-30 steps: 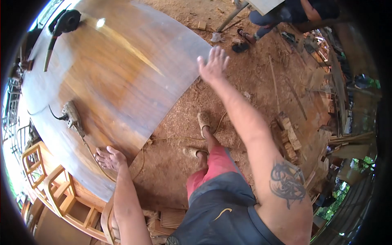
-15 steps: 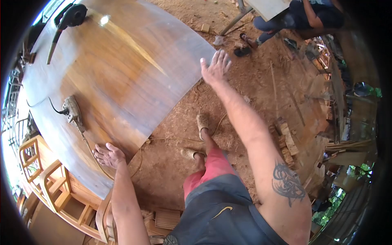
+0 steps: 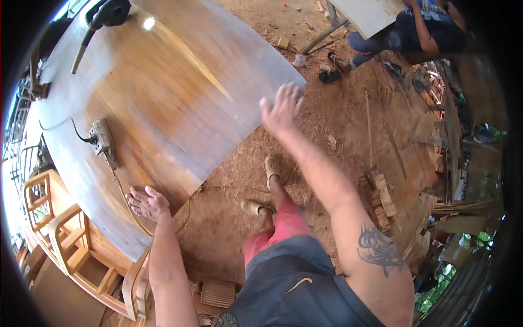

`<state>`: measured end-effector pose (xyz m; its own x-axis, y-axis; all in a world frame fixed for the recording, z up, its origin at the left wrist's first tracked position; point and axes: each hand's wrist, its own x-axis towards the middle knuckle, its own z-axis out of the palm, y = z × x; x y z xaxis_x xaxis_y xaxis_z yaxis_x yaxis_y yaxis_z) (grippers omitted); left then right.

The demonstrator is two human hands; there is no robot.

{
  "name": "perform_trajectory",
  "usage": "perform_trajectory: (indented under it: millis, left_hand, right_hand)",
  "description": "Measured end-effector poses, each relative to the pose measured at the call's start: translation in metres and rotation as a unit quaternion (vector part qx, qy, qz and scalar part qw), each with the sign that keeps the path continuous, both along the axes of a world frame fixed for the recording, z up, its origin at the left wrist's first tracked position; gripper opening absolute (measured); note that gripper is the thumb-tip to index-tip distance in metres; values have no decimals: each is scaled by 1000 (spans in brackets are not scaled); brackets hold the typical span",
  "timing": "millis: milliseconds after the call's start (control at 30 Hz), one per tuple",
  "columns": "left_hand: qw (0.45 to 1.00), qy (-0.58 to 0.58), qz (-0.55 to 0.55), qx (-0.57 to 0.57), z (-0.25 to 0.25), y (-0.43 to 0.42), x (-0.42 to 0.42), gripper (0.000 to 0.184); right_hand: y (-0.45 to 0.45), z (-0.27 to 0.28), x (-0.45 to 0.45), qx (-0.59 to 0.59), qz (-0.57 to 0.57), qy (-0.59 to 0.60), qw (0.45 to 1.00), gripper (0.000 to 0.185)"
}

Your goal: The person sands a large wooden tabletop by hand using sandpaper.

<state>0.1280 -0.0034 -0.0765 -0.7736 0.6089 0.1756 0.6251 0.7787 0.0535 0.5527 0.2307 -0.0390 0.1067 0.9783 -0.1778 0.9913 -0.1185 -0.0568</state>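
Observation:
A large wooden panel (image 3: 180,98) with a glossy brown middle and whitish edges fills the left half of the view. My left hand (image 3: 149,204) is at its near edge, fingers spread, holding nothing. Over the panel's right edge is my right hand (image 3: 282,110), fingers apart and slightly blurred, with nothing in it; whether it touches the surface I cannot tell. A corded power tool (image 3: 102,143) lies on the panel above my left hand. At the top left is a black blower-like tool (image 3: 113,13) with a long nozzle.
Wooden chair frames (image 3: 76,245) stand at the lower left. A cord (image 3: 188,218) runs over the dusty floor (image 3: 239,240) by my feet. Wood offcuts (image 3: 384,196) lie at the right. At the top right another person (image 3: 430,32) sits by a pale board (image 3: 370,15).
My right hand has moved slightly down and left along the panel's edge. My left hand stays at the near edge. The view has shifted a little, and more of the other person shows.

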Motion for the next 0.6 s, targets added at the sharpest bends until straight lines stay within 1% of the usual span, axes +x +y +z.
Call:
perform_trajectory:
  millis: [33, 100, 133, 167, 233, 300, 400, 467, 567, 600]
  left_hand:
    - [1000, 0, 0, -10, 1, -2, 0, 68]
    - [1000, -12, 11, -3, 6, -2, 4, 68]
    - [1000, -19, 13, 0, 7, 0, 6, 68]
    - [1000, -17, 10, 1, 6, 2, 5, 68]
    - [1000, -13, 8, -1, 2, -3, 1, 69]
    - [1000, -17, 18, -13, 5, -3, 2, 69]
    - [1000, -20, 15, -7, 7, -1, 5, 69]
    - [1000, -21, 12, 0, 10, 0, 5, 69]
    - [1000, -24, 5, 2, 11, 0, 7, 69]
    - [1000, -19, 2, 5, 7, 1, 4, 69]
  right_hand:
    - [-30, -3, -19, -15, 65, -30, 997, 91]
    - [-77, -10, -31, 5, 154, 23, 988, 90]
    - [-88, -14, -31, 15, 195, 49, 980, 89]
    - [-69, -17, -11, 58, 196, 54, 977, 88]
    - [-2, -3, 26, 35, 43, 14, 998, 87]
    - [45, 4, 53, -12, -48, 19, 999, 88]
    - [7, -2, 14, 2, -51, 17, 999, 89]
    - [-60, -1, -35, 5, 58, 25, 998, 89]
    - [-102, 8, -48, -78, 190, -19, 979, 90]
    - [-86, 1, -34, -18, 162, -27, 986, 90]
